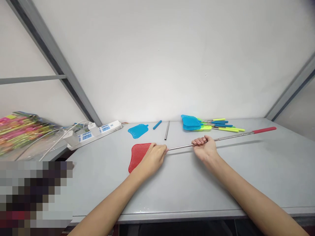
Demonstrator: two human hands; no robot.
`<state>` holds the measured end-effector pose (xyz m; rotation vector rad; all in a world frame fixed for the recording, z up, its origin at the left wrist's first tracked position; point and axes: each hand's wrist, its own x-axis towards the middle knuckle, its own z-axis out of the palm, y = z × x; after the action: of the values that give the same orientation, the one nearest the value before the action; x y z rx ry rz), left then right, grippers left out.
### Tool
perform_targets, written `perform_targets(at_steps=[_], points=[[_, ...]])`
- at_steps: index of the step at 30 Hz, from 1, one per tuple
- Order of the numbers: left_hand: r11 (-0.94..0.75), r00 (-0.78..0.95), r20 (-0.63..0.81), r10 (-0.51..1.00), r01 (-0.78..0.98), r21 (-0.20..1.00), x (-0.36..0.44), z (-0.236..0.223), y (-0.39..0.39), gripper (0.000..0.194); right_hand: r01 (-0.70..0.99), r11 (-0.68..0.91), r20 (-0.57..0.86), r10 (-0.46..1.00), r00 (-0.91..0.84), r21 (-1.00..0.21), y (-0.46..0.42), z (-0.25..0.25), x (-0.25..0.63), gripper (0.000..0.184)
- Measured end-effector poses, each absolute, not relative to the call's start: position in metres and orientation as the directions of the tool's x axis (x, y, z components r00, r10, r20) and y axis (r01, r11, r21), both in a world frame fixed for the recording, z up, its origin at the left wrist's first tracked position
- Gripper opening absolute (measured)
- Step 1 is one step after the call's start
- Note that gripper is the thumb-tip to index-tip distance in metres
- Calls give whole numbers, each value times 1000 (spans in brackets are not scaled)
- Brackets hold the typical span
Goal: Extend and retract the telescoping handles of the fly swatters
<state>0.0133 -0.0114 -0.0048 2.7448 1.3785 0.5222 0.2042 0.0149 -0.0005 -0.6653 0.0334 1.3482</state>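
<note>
A red fly swatter (pixel 139 155) with a long metal rod and a red grip spans the space between my hands, its rod drawn out toward the right. My left hand (pixel 156 156) is closed around the neck, where the mesh head meets the rod, and covers part of the head. Farther along the rod, my right hand (pixel 204 147) is turned palm up with its fingers curled over the metal. The red grip (pixel 264 130) points away to the right, beyond that hand.
Behind my hands lie a loose blue swatter head (pixel 138 131), a blue grip (pixel 157 125) and a metal tube (pixel 167 130). Blue and yellow-green swatters (pixel 191 122) are piled near the wall. A power strip (pixel 100 131) and bagged colourful items (pixel 24 134) are at the left.
</note>
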Motion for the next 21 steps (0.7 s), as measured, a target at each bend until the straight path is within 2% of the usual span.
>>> perform_targets(at_steps=[6, 12, 16, 21], points=[[-597, 550, 299, 780, 796, 93, 12, -4, -9, 34, -917, -18, -472, 861, 188, -399, 18, -7, 204, 19], [-528, 491, 265, 830, 845, 87, 17, -7, -10, 39, -895, -144, -578, 803, 143, -422, 21, -5, 211, 15], [-497, 463, 239, 854, 862, 104, 19, -6, -9, 37, -883, -123, -583, 790, 188, -452, 26, 0, 223, 12], [-458, 431, 190, 882, 878, 136, 19, -4, -13, 32, -892, -59, -521, 828, 207, -449, 25, 4, 224, 15]])
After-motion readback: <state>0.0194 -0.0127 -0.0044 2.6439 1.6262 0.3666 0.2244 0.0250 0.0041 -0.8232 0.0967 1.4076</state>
